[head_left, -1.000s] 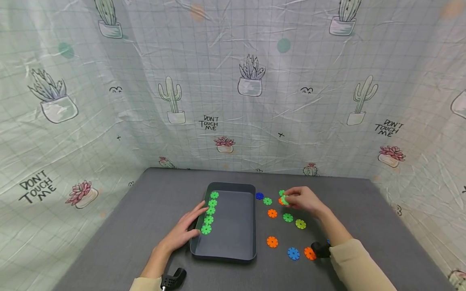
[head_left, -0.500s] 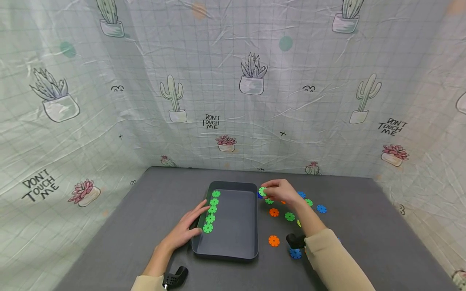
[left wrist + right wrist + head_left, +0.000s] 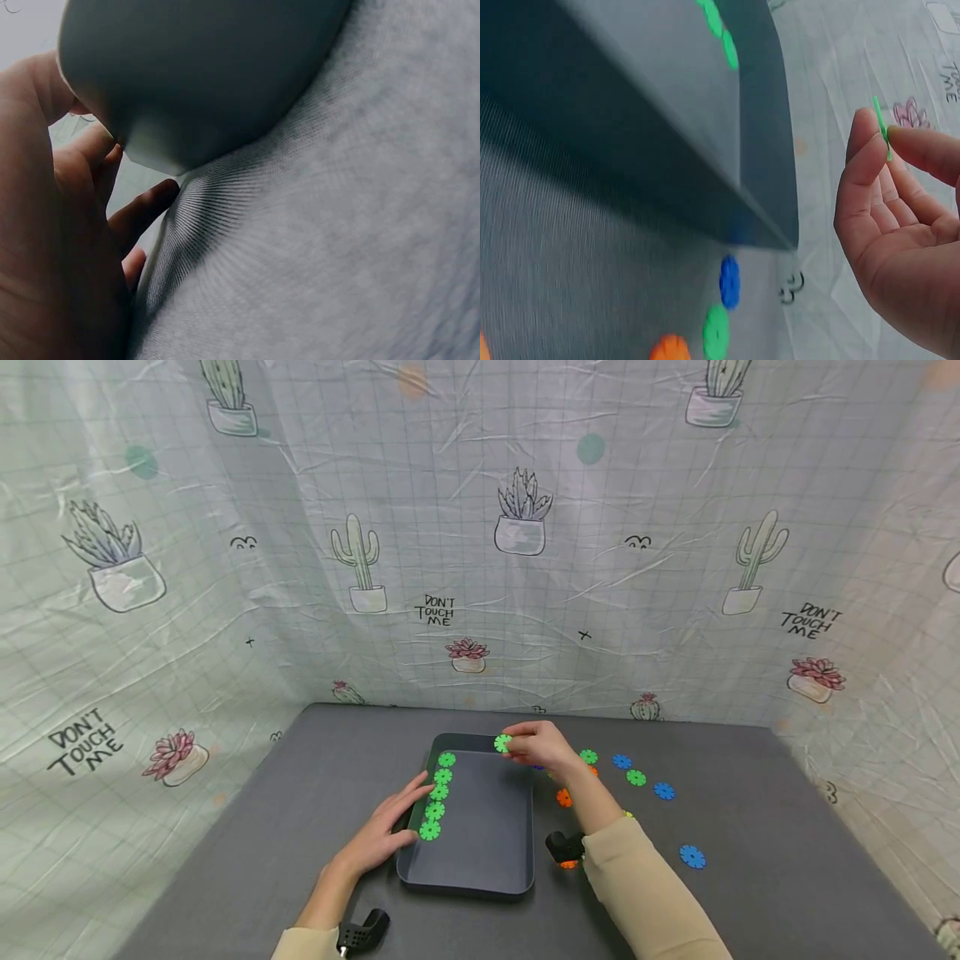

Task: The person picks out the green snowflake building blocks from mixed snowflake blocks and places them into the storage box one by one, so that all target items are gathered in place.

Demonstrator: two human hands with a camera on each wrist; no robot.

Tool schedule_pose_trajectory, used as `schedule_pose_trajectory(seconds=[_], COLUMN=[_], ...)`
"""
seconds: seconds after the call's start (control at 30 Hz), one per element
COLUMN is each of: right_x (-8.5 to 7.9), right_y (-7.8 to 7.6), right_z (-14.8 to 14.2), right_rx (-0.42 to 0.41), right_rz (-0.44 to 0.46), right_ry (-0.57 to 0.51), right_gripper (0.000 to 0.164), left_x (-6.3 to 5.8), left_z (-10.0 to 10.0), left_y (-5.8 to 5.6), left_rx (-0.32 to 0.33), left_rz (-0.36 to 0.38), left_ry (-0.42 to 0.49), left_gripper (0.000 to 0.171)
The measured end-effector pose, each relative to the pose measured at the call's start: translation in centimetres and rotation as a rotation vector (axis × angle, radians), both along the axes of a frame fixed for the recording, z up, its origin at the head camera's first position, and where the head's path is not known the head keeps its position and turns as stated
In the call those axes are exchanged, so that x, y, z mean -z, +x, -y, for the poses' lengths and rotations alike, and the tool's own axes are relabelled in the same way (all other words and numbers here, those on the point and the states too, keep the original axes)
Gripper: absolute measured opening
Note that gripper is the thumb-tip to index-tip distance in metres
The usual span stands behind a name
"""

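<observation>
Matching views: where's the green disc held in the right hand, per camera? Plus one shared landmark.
Head: green disc just right of centre, in the lower half, pinched in the right hand.
Left wrist: not in it.
Right wrist: same disc in the upper right, seen nearly edge-on.
Shared landmark: dark tray, lower centre in head, across the top in left wrist, left to centre in right wrist.

Black lettering on the plant-print backdrop sheet reads "DON'T TOUCH ME" three times: at left, centre and right. In the right wrist view, sideways lettering on the sheet is cut off, only partly legible.
</observation>
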State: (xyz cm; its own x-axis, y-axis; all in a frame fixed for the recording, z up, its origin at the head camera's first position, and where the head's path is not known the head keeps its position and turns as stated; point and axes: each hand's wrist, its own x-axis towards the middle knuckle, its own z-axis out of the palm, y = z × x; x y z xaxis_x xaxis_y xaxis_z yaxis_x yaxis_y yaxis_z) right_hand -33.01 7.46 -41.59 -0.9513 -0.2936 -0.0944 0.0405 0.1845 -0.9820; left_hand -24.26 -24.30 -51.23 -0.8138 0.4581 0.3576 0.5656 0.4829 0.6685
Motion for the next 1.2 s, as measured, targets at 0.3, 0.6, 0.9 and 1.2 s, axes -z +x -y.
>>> schedule_pose_trajectory(seconds=[0.3,0.6,0.9,1.2], right_x=[0.7,2.2,3.1,4.5], right_y=[-0.7,-0.9,-1.4,-1.6], right_z=[3.4,5.0,6.4,7.3], right_rx=[0.021,0.060,0.088,0.125], right_rz=[0.027,0.093,0.115,0.141], right_ry=[-0.058,-0.109,-0.156,-0.160], right_gripper=[0.036,0.035,0.037,0.033], left_x=[0.1,0.2,-0.1,-0.4], left_z=[0.0,0.0,-0.1,-0.1], left_y=[0.0,0.1,-0.1,0.0], left_rx=[-0.001,0.005,-0.008,0.013], left_rz=[0.008,0.018,0.014,0.037], left_ry=[0.011,0.009,0.000,0.007], left_gripper=[0.070,0.070,0.070,0.071])
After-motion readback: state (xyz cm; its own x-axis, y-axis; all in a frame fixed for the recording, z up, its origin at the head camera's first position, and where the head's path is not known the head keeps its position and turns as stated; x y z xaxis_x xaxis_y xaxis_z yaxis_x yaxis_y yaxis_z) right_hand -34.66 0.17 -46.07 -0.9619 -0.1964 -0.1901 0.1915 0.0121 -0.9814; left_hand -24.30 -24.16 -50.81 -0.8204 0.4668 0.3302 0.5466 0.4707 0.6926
